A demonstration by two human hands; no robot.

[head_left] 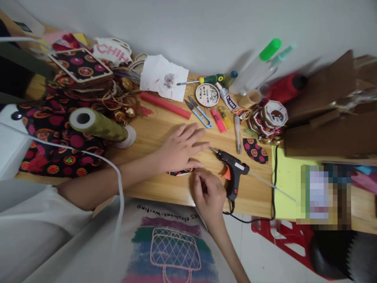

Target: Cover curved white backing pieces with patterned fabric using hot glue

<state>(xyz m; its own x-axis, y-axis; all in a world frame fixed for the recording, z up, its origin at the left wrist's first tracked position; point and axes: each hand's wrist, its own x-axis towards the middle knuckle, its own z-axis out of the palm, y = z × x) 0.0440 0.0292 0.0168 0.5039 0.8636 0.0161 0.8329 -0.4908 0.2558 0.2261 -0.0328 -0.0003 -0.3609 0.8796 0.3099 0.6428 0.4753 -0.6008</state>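
My left hand [180, 147] lies flat, fingers stretched out, pressing down on a small patterned fabric piece [181, 172] on the wooden table [165, 129]. My right hand [208, 194] sits just below and right of it, fingers curled in a pinch near the fabric's edge; what it holds I cannot make out. A black hot glue gun [232, 171] with an orange trigger lies right beside my right hand, its nozzle pointing toward my left fingertips.
Blue thread snips [200, 113], a red stick [165, 105], pink and yellow lighters [221, 118], a screwdriver [203, 80], a glue tube [228, 99] and a green roll [98, 125] lie behind. Patterned cloth [50, 145] fills the left. Brown cardboard [326, 118] stands right.
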